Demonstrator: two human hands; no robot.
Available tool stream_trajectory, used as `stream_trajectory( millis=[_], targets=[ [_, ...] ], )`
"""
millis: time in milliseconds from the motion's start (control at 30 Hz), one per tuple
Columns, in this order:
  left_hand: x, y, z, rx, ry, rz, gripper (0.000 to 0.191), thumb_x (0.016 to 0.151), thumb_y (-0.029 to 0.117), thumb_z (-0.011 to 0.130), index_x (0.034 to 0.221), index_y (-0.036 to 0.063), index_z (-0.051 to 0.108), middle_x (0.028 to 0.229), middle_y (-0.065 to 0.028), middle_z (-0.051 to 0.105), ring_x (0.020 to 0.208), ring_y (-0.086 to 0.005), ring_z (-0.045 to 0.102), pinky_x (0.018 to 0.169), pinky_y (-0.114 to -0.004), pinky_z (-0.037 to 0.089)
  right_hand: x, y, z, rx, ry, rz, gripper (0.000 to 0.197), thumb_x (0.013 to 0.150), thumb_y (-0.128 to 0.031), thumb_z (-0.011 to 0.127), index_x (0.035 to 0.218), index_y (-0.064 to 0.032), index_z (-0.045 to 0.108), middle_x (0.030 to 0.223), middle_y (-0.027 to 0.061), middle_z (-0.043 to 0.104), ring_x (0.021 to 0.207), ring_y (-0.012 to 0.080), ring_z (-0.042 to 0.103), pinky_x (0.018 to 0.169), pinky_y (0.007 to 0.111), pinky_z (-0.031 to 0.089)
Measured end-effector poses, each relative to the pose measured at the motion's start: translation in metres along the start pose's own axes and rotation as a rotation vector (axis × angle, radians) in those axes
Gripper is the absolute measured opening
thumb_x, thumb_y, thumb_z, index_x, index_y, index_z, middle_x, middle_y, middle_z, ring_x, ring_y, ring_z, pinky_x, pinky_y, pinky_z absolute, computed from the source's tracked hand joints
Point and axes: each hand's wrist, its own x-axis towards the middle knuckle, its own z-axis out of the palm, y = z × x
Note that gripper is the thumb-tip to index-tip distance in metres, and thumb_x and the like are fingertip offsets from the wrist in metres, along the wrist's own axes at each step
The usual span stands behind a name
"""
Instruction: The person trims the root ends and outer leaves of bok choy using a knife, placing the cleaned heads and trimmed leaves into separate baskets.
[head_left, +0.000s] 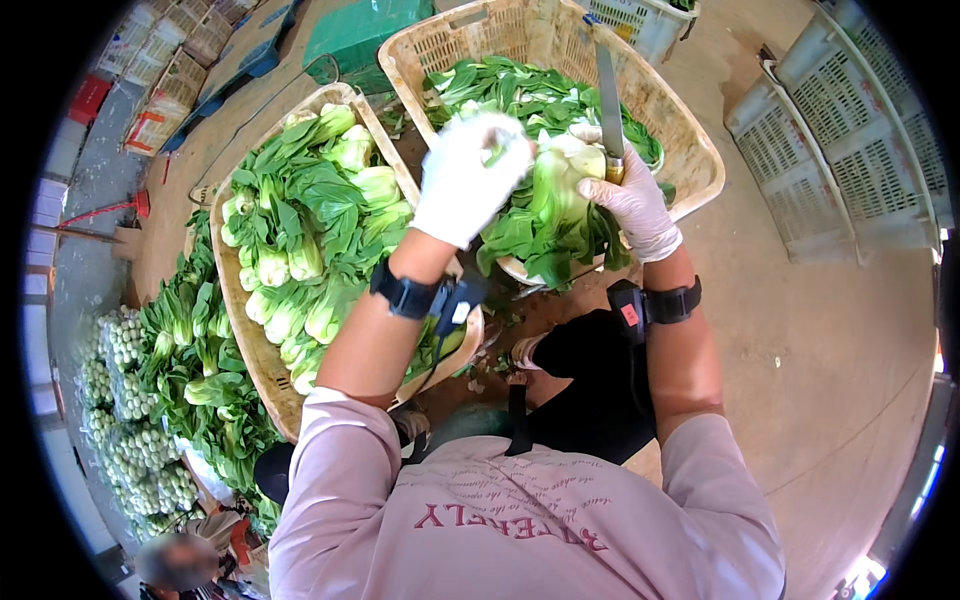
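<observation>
My right hand (634, 196), in a thin whitish glove, is closed round the handle of a knife (611, 97) whose blade points away from me. Its thumb and fingers lie against the base of a bok choy head (559, 184), leaves hanging towards me. My left hand (480, 169), in a white glove and blurred, is curled just left of that bok choy; whether it holds anything I cannot tell. Beneath the hands, a large plastic crate (694, 169) contains loose green leaves (517, 86). At the left, a second crate (225, 277) is filled with bok choy heads (300, 255).
More bok choy (202, 375) is heaped left of the filled crate, beside bagged pale vegetables (131, 427). White crates (847, 142) stand at the right, a green block-shaped object (360, 37) at the back. Another person (180, 562) is at the lower left.
</observation>
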Motion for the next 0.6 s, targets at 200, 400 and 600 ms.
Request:
stream_trajectory(
  millis=[200, 400, 600],
  targets=[
    [-0.024, 0.001, 0.026, -0.546, -0.177, -0.003, 0.066, 0.075, 0.032, 0.074, 0.127, -0.0001, 0.049, 0.117, -0.0124, 0.057, 0.108, -0.0209, 0.054, 0.095, -0.031, 0.042, 0.0, 0.0, 0.015, -0.069, 0.017, -0.083, 0.061, 0.072, -0.009, 0.079, 0.126, -0.0039, 0.048, 0.11, 0.0048, 0.058, 0.099, 0.0126, 0.057, 0.088, 0.027, 0.046],
    [-0.024, 0.004, 0.025, -1.067, -0.284, -0.306, 0.05, 0.085, 0.02, 0.066, 0.128, 0.0014, 0.049, 0.117, -0.0039, 0.057, 0.107, -0.013, 0.053, 0.094, -0.027, 0.041, 0.002, -0.005, 0.013, -0.301, 0.231, 0.126, 0.049, 0.077, -0.016, 0.077, 0.118, -0.0025, 0.056, 0.096, 0.0023, 0.063, 0.084, 0.0073, 0.055, 0.076, 0.022, 0.047],
    [-0.025, -0.02, 0.016, -0.843, -0.375, -0.321, 0.052, 0.081, 0.02, 0.072, 0.124, 0.0005, 0.051, 0.11, -0.0033, 0.06, 0.1, -0.0122, 0.055, 0.091, -0.026, 0.043, -0.001, -0.01, 0.017, -0.6, -0.067, -0.116, 0.056, 0.076, -0.024, 0.077, 0.123, -0.0032, 0.055, 0.1, 0.006, 0.065, 0.09, 0.0131, 0.059, 0.083, 0.027, 0.047]
  ],
)
